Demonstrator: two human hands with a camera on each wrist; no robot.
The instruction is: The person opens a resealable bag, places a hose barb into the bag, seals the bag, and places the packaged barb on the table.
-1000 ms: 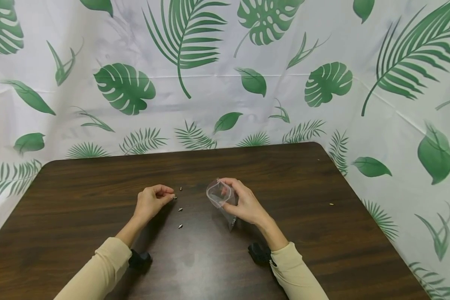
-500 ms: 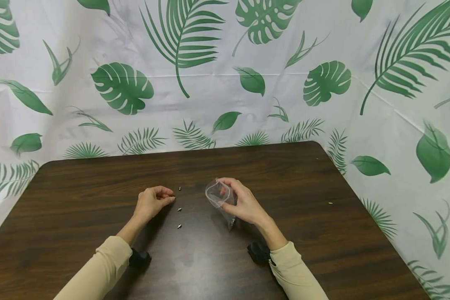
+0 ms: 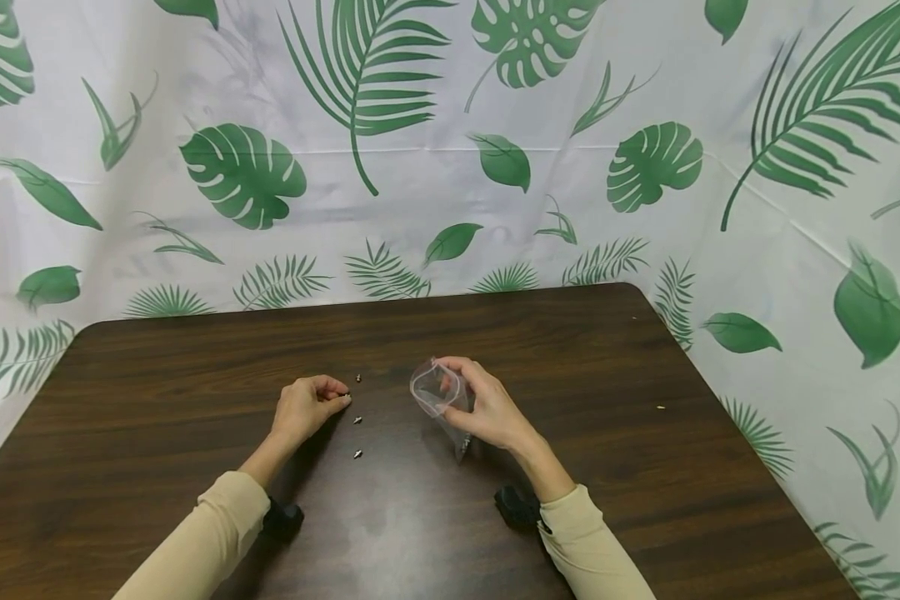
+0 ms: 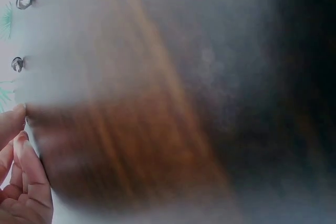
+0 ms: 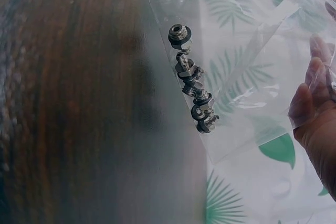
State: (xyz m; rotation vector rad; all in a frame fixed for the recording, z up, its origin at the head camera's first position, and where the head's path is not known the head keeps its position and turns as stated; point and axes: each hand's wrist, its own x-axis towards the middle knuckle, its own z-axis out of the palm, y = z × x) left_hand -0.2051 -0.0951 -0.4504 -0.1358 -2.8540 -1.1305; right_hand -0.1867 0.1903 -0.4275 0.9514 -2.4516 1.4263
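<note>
My left hand (image 3: pixel 303 410) is low over the table, its thumb and fingertips pinching a small metal fitting that they mostly cover. Close by on the wood lie three more fittings: one farther back (image 3: pixel 358 378), one in the middle (image 3: pixel 357 420) and one nearer me (image 3: pixel 357 454). The left wrist view shows two of them, an upper fitting (image 4: pixel 24 0) and a lower fitting (image 4: pixel 18 64). With its thumb and fingers my right hand (image 3: pixel 491 408) holds a clear plastic bag (image 5: pixel 247 72) by its rim, the mouth spread wide. Several threaded metal fittings (image 5: pixel 198 90) sit along the bag's bottom.
The dark wood-grain table (image 3: pixel 195 367) runs back to a white leaf-printed cloth (image 3: pixel 412 183), which also hangs along the right side. A tiny yellowish scrap (image 3: pixel 661 407) lies on the table to the right.
The fitting that showed at my left fingertips a second ago is now mostly hidden between them; that hand has barely moved. My right hand keeps the bag in place.
</note>
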